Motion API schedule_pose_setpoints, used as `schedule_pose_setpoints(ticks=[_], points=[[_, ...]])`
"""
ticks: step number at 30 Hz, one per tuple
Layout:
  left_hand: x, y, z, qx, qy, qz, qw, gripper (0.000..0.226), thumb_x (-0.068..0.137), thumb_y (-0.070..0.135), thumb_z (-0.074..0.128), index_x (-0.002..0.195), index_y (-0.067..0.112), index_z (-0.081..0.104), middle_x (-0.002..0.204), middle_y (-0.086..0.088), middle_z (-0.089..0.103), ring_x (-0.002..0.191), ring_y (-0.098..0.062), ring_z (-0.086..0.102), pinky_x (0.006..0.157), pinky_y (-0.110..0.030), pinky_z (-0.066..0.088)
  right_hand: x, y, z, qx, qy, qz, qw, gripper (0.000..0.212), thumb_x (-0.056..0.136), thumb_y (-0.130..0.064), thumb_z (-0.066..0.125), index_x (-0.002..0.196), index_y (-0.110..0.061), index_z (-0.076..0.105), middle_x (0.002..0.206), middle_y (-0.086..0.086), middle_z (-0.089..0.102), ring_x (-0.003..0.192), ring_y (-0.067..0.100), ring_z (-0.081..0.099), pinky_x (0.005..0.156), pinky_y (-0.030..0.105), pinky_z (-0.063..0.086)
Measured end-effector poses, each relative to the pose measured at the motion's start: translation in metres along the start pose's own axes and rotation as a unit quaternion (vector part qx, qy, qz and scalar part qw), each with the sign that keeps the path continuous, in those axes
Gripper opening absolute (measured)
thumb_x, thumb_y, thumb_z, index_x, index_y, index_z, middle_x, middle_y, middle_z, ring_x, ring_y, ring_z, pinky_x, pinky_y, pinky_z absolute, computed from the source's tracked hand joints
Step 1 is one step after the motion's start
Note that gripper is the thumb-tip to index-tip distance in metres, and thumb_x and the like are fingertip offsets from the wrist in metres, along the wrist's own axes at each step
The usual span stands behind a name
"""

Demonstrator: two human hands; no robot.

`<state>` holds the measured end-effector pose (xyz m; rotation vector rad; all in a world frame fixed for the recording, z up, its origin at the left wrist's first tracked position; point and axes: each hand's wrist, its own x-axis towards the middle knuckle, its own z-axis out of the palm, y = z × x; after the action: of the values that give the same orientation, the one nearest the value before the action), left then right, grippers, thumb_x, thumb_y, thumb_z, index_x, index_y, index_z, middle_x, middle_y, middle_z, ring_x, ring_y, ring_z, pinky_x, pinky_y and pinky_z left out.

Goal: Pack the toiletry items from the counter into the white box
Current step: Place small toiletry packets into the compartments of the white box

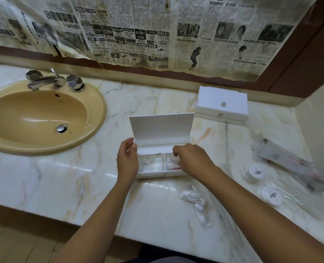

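On the marble counter point(62, 186) the white box point(158, 130) stands open, both compartments partly filled. Left hand point(127, 161) grips its side; right hand point(190, 160) pinches a packet point(171, 164) inside. Swab packets point(194, 201), 2 round packs point(272, 195) and long sachets point(290, 160) remain outside.

Single head-worn wide-angle view, looking forward and steeply down from the counter's point(62, 177) near edge, close over it, facing the newspaper-covered wall point(157, 35) along its far edge.
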<state>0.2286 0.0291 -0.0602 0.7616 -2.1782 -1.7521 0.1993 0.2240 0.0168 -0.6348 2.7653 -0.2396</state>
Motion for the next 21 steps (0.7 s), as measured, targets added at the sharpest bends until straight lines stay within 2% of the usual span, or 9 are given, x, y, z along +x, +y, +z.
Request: schedule_pose_setpoints(ticks=[2, 3, 6, 8, 11, 15, 19, 21], points=[[0.0, 0.0, 0.0, -0.006, 0.0, -0.004, 1.0, 0.026, 0.101, 0.021, 0.049, 0.125, 0.02, 0.058, 0.118, 0.006, 0.062, 0.1, 0.003, 0.057, 0.079, -0.005, 0.041, 0.004, -0.001, 0.004, -0.02, -0.025, 0.001, 0.999, 0.026, 0.074, 0.008, 0.051, 0.09, -0.009, 0.063, 0.08, 0.006, 0.055, 0.073, 0.029, 0.052, 0.054, 0.028, 0.037], [0.0, 0.0, -0.001, -0.007, -0.001, -0.004, 1.0, 0.026, 0.101, 0.021, 0.049, 0.125, 0.019, 0.058, 0.118, 0.007, 0.062, 0.1, 0.005, 0.057, 0.079, -0.006, 0.042, 0.007, -0.001, 0.006, -0.021, -0.035, 0.005, 0.999, 0.027, 0.074, 0.009, 0.052, 0.09, -0.007, 0.065, 0.081, 0.007, 0.058, 0.074, 0.029, 0.055, 0.055, 0.028, 0.039], [0.0, 0.0, 0.0, -0.009, -0.003, -0.005, 1.0, 0.026, 0.101, 0.022, 0.049, 0.126, 0.02, 0.057, 0.119, 0.007, 0.061, 0.102, 0.002, 0.057, 0.081, -0.007, 0.042, 0.01, 0.0, 0.012, -0.001, -0.053, 0.019, 0.998, 0.033, 0.077, 0.007, 0.054, 0.103, -0.007, 0.069, 0.101, 0.012, 0.065, 0.088, 0.03, 0.063, 0.075, 0.035, 0.054], [0.0, -0.001, 0.0, -0.013, -0.003, -0.007, 1.0, 0.025, 0.101, 0.022, 0.049, 0.125, 0.02, 0.058, 0.12, 0.006, 0.062, 0.105, -0.002, 0.058, 0.082, -0.009, 0.042, 0.01, -0.001, 0.012, 0.01, -0.052, 0.028, 0.998, 0.033, 0.08, 0.006, 0.052, 0.105, -0.007, 0.068, 0.104, 0.012, 0.064, 0.09, 0.03, 0.063, 0.077, 0.036, 0.054], [0.0, 0.0, 0.0, -0.01, -0.001, -0.006, 1.0, 0.025, 0.102, 0.022, 0.049, 0.125, 0.02, 0.058, 0.119, 0.006, 0.061, 0.103, 0.001, 0.057, 0.081, -0.007, 0.042, 0.011, -0.003, 0.01, 0.024, -0.048, 0.035, 0.998, 0.028, 0.08, 0.004, 0.048, 0.094, -0.008, 0.069, 0.095, 0.01, 0.064, 0.081, 0.029, 0.062, 0.064, 0.03, 0.047], [-0.001, 0.001, 0.0, -0.002, 0.002, -0.002, 1.0, 0.027, 0.102, 0.022, 0.048, 0.127, 0.018, 0.056, 0.12, 0.006, 0.06, 0.105, -0.005, 0.056, 0.079, -0.004, 0.04, 0.01, -0.007, 0.017, 0.044, -0.105, 0.039, 0.993, 0.022, 0.081, 0.001, 0.046, 0.078, -0.008, 0.065, 0.078, 0.008, 0.057, 0.072, 0.029, 0.057, 0.052, 0.027, 0.038], [0.0, 0.0, 0.0, 0.001, 0.002, 0.0, 1.0, 0.027, 0.102, 0.022, 0.048, 0.128, 0.018, 0.056, 0.122, 0.004, 0.06, 0.109, -0.009, 0.056, 0.079, -0.005, 0.041, 0.002, -0.009, 0.006, 0.045, -0.082, 0.035, 0.995, 0.024, 0.092, -0.015, 0.05, 0.111, -0.016, 0.065, 0.109, 0.007, 0.061, 0.095, 0.027, 0.06, 0.076, 0.032, 0.047], [0.0, 0.0, 0.0, 0.001, 0.004, 0.001, 1.0, 0.027, 0.102, 0.022, 0.049, 0.128, 0.018, 0.057, 0.123, 0.004, 0.061, 0.108, -0.009, 0.056, 0.078, -0.004, 0.041, -0.007, -0.01, -0.002, 0.037, -0.039, 0.028, 0.998, 0.022, 0.092, -0.019, 0.051, 0.109, -0.016, 0.065, 0.108, 0.005, 0.062, 0.095, 0.025, 0.06, 0.078, 0.032, 0.047]])
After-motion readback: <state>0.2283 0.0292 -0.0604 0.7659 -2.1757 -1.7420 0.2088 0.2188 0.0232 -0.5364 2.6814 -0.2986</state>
